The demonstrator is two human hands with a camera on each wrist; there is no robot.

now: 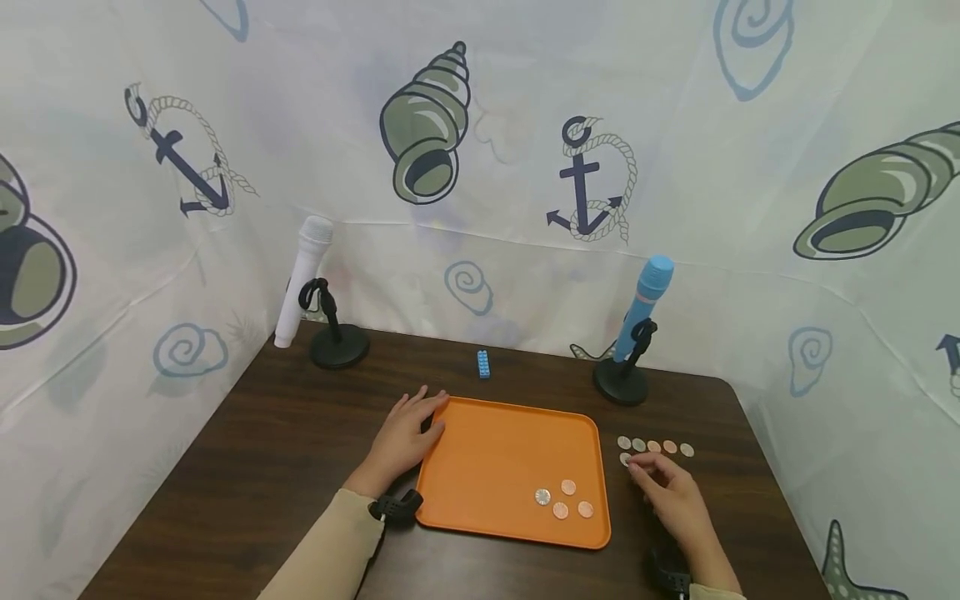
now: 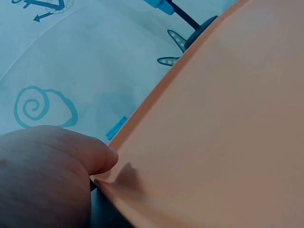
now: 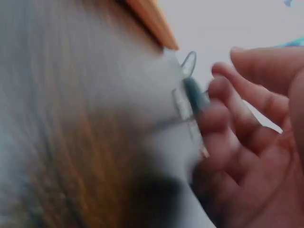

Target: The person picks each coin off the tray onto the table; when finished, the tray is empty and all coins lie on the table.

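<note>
My left hand [image 1: 402, 437] rests on the upper left corner of the orange tray [image 1: 487, 467], fingers extended along its edge. In the left wrist view, the thumb [image 2: 102, 156] lies over the rim. Several coins, among them a silver one [image 1: 542, 497] and a copper one [image 1: 586, 509], lie at the tray's lower right. To the right of the tray my right hand [image 1: 670, 492] hovers with bent, loose fingers, its fingertips right beside a coin [image 1: 624, 459] below a row of coins [image 1: 654, 447]. The right wrist view is blurred, with nothing visible between thumb and fingers [image 3: 228, 123].
Behind the tray lies a small blue toy brick [image 1: 483, 364]. A white microphone [image 1: 303, 279] on a black stand [image 1: 339, 346] is at the back left, a blue microphone [image 1: 643, 304] on another stand [image 1: 621, 382] at the back right. A printed cloth [image 1: 510, 275] hangs behind the table.
</note>
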